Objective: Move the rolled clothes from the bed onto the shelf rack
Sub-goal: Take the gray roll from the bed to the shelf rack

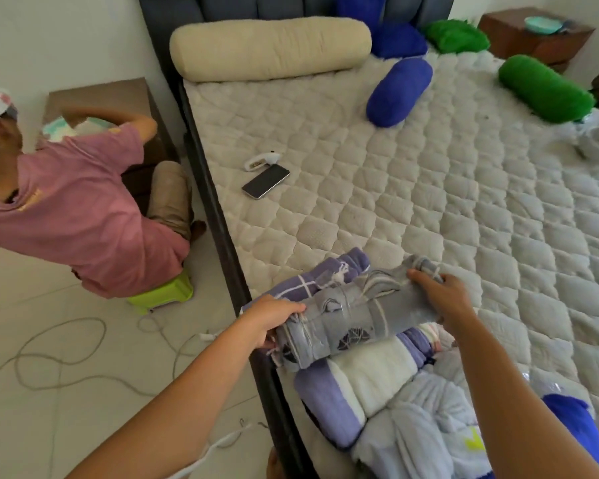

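A grey patterned rolled cloth (353,321), tied with string, lies across other rolls at the near left edge of the bed (429,188). My left hand (274,316) grips its left end and my right hand (443,295) grips its right end. Behind it lies a purple checked roll (312,281). Under it sit a purple-and-white fleece roll (360,378) and a pale blue bundle (426,433). No shelf rack is in view.
A phone (265,181) and a small white device (260,161) lie on the quilted mattress. A cream bolster (270,46), blue (399,91) and green (543,88) cushions sit further up. A person in a pink shirt (66,209) sits on a green stool (163,293) left of the bed. Cables (59,357) trail on the floor.
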{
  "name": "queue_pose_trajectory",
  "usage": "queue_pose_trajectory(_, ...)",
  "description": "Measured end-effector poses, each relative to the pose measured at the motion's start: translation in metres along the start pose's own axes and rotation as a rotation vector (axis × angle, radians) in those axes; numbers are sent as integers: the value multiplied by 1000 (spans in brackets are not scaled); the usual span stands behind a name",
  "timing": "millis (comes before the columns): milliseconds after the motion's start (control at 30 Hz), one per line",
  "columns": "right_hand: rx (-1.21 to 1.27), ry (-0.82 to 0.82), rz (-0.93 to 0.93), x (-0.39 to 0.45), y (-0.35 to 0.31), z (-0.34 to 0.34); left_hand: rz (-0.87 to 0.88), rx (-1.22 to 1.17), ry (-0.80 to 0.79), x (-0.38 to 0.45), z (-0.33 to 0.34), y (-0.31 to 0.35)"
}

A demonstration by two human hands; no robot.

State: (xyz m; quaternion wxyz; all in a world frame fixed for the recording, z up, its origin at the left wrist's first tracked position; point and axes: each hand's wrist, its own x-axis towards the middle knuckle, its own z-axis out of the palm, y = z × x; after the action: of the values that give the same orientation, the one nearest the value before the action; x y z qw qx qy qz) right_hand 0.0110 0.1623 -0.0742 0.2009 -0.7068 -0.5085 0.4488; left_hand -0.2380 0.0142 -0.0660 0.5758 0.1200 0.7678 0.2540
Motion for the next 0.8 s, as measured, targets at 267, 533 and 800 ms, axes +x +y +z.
queue_pose_trajectory(267,-22,-2,-84,-105,-27,39,183,73,56,-47,-90,-51)
queue_pose_trajectory(533,-20,-369,-148,-247,-66,152,256,-278,349,-138,-246,-179)
queue_pose_trajectory(800,-2,-773,-127,-420,-70,315,334,-667,745,-249,-375,-360)
